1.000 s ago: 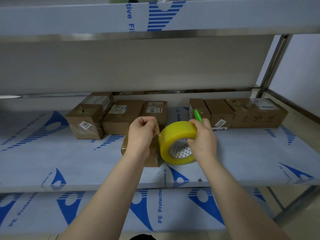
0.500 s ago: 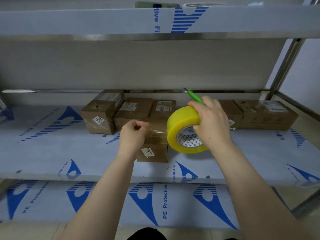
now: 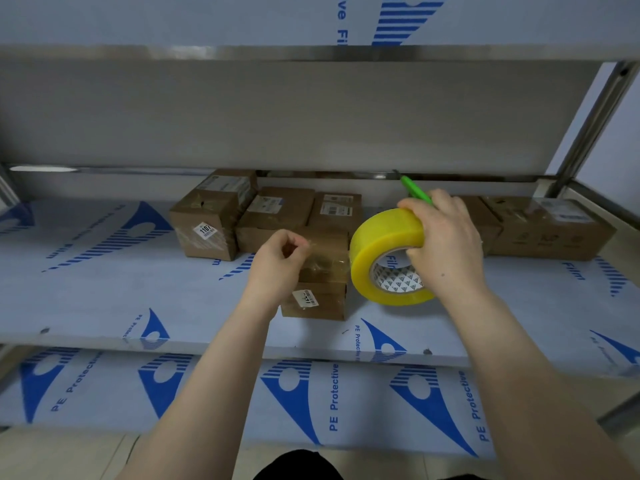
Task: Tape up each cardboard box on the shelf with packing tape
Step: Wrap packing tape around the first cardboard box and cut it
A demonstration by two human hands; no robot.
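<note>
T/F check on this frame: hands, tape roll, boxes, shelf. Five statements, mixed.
1. The right hand grips the yellow tape roll. True.
2. The left hand lies flat on the shelf. False: it pinches the tape strip drawn from the roll over the small front box.
3. A green tool sticks out past the right hand. True.
4. The back row of boxes sits on the lowest board in view. False: it sits on the shelf above that board.
5. The small front box has no label. False: a white label is on its front face.
</note>
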